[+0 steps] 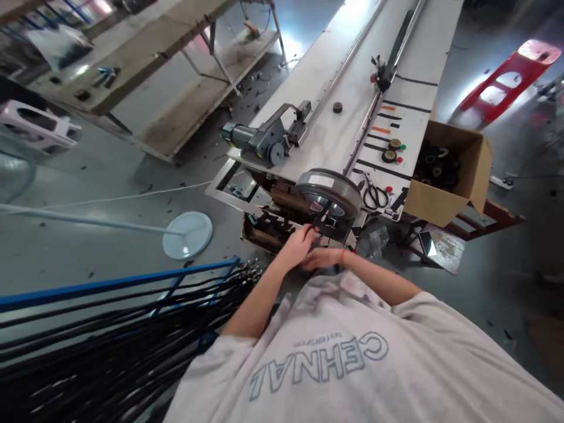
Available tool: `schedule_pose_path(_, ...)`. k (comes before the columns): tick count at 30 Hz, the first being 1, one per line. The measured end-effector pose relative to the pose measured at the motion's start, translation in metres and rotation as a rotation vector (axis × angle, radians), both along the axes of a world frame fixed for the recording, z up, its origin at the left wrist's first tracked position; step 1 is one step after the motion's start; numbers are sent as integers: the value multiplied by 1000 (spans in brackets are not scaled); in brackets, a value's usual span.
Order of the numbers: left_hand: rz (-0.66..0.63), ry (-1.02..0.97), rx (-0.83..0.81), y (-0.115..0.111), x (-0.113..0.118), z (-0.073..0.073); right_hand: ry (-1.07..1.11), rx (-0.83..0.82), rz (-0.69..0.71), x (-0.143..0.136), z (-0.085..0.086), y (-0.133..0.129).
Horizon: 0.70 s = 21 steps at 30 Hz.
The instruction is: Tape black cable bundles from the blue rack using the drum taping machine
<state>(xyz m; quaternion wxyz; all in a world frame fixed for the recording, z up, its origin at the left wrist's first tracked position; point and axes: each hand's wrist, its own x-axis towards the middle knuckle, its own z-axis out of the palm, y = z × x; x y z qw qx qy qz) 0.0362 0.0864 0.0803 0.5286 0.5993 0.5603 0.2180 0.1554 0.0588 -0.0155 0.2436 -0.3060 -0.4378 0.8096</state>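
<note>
Close in front of my body, my left hand (pixel 300 244) is closed on a thin black strip (pixel 321 216) that runs up toward a round grey wheel (pixel 329 189) at the near end of the white table (pixel 324 76). Just beside it, a little lower and to the right, my right hand (pixel 321 258) has its fingers curled together near the strip's lower side; what they hold, if anything, is hidden. Black-handled scissors (pixel 375 195) lie on the table right of the wheel. A grey motor unit (pixel 253 141) is fixed at the table's left edge.
An open cardboard box (pixel 445 202) of dark rolls stands at the table's right. Tape rolls (pixel 389 155) lie on the table. Many black tubes (pixel 132 352) fill a blue rack (pixel 110 286) at lower left. A round white base (pixel 187 235) with a pole stands on the floor.
</note>
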Motion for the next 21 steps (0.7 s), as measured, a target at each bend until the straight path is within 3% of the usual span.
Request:
schedule_pose_path(2,55,53,25,-44,-18,-6,13,-55,-64,36,11,27)
schedule_pose_path(4,86,40,-48,-79,-34,-14,78,-185,-256,57,28,48)
schedule_pose_path(7,81,-59,-275,-113,-60,-25,186,-398,-615,61,51,69)
schedule_pose_path(9,27,-136,-443,-125,-74,-29,215,-467,-747,52,60,77)
schedule_pose_path(12,-67,-348,-602,-123,-67,-32,282,-508,-707,39,65,75)
schedule_pose_path(14,-41,-568,-619,-105,-39,-33,307,-502,-583,34,67,66)
schedule_pose_path(16,72,-780,-616,-84,-7,-32,299,-483,-450,36,69,55)
schedule_pose_path(18,35,-880,-646,-71,12,-28,312,-453,-373,42,72,48)
schedule_pose_path(21,-108,-812,-694,-83,-2,-16,318,-392,-400,58,74,48)
